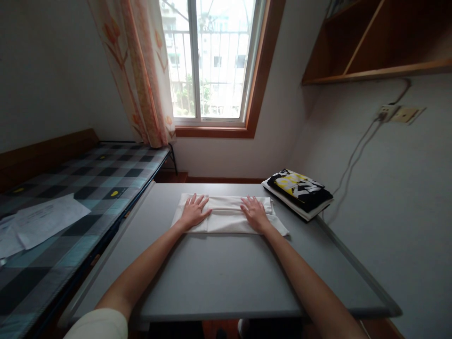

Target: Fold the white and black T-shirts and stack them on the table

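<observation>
A white garment [226,221], folded into a long flat strip, lies across the far half of the grey table [219,273]. On its left part my left hand [193,212] rests flat with the fingers spread. My right hand [254,214] presses down on the right part, palm down and fingers apart. Between the hands a crease runs along the cloth, and a loose corner sticks out at its right end. What kind of garment it is, I cannot tell.
Folded black and white clothes [300,190] with a yellow print are stacked at the table's back right. Left of the table stands a bed with a checked mattress [116,165] and papers [45,221]. A socket with cables [388,113] and a wooden shelf [377,70] are on the right wall.
</observation>
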### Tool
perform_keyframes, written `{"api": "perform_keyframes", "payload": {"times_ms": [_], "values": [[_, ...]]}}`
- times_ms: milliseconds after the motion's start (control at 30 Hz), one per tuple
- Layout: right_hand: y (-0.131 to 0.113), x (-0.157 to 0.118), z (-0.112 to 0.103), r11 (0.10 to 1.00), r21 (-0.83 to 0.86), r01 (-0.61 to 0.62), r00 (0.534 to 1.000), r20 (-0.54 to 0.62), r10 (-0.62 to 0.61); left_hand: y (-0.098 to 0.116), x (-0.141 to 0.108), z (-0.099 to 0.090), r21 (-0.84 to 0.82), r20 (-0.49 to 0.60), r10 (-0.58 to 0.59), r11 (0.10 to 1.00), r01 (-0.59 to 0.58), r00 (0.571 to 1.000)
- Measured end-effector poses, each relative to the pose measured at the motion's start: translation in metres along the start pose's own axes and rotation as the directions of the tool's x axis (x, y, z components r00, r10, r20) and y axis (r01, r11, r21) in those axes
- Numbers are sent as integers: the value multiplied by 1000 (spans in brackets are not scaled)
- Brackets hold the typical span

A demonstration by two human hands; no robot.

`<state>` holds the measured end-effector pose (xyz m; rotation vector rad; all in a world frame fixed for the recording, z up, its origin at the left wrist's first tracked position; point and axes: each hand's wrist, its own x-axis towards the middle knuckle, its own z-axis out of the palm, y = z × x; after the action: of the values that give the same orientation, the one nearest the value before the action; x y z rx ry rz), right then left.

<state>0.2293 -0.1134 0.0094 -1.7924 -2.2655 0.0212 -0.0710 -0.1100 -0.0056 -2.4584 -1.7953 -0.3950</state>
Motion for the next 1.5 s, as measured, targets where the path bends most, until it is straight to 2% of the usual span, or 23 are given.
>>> {"api": "perform_keyframes", "payload": {"times_ms": [67,133,233,367,433,500,600,700,833,933,1033,1100,1233,1333,1500], "values": [[-5,-2,6,1000,-13,15,997,76,-14,-16,-5,-2,12,-3,-17,1000,17,1000],[0,-6,10,999,-38,-15,995,98,18,-31,-11,-5,24,-2,-36,999,36,999],[20,-14,10,994,-69,-88,993,68,92,-49,-18,-8,37,-3,-56,998,57,998],[46,-22,3,974,-81,-213,977,-31,211,-54,-23,-8,28,-9,-67,997,67,998],[51,-20,-1,938,-76,-339,936,-128,328,-53,-23,-8,21,-19,-62,998,63,998],[54,-14,-6,873,-40,-486,862,-187,471,-51,-23,-8,15,-36,-59,998,59,998],[55,3,-10,774,52,-631,767,-108,632,-50,-24,-8,15,-42,-62,998,63,997],[58,18,-9,732,140,-666,736,-32,676,-50,-24,-10,33,-40,-63,997,65,997],[64,28,-10,706,437,-557,782,-11,624,-48,-25,-11,28,-50,-65,997,67,997],[71,26,-16,668,539,-514,809,44,587,-46,-25,-13,5,-44,-72,997,72,996],[75,21,-22,647,548,-530,822,145,551,-45,-25,-14,-3,-35,-81,997,81,996],[76,17,-23,656,558,-508,846,179,502,-45,-25,-14,1,-32,-81,997,81,996],[74,12,-20,734,538,-413,894,89,438,-45,-25,-13,3,-34,-76,997,76,997],[69,7,-15,819,427,-384,906,4,422,-45,-25,-13,11,-39,-68,998,69,997],[66,-1,-11,900,259,-349,932,-4,362,-44,-25,-12,12,-43,-70,997,70,997]]}}
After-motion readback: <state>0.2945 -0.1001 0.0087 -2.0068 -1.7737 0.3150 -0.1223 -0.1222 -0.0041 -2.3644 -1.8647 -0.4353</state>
